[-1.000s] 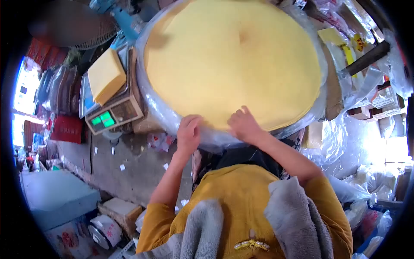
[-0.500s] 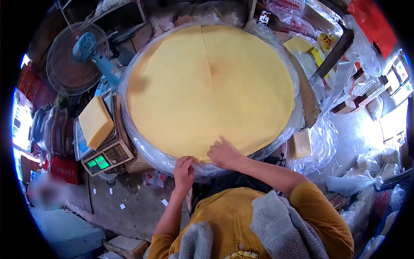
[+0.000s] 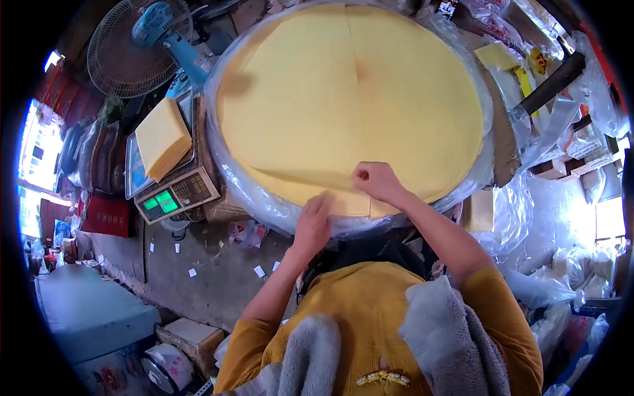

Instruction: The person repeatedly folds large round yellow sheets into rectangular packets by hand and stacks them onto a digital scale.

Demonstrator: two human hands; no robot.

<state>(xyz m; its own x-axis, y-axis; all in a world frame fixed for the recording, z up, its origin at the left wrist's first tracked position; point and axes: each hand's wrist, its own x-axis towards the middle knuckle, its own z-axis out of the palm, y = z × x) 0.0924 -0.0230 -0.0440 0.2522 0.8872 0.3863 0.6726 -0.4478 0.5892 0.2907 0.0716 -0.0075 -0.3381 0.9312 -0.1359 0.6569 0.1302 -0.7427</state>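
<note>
A large round stack of thin yellow sheets (image 3: 297,99) lies on clear plastic wrapping (image 3: 231,188) in front of me. Its near edge is uneven, with a raised crease running from the left towards my right hand (image 3: 378,181). That hand is curled closed over the near part of the stack, on the top yellow sheet. Just left of it and lower, my left hand (image 3: 313,224) is at the near rim. Its fingertips are blurred, so their hold on the sheet is unclear. A seam line crosses the top sheet from the far edge.
On the left, a folded yellow stack (image 3: 162,140) rests on a digital scale (image 3: 177,195) with a lit green display. Behind it stands a blue fan (image 3: 153,25). A dark bar (image 3: 553,82) and plastic bags (image 3: 512,214) are at the right. Small paper scraps dot the floor.
My right hand has moved farther over the stack and curled closed, with the near edge creased up. My left hand has shifted beneath it. The view has tilted down and left.
</note>
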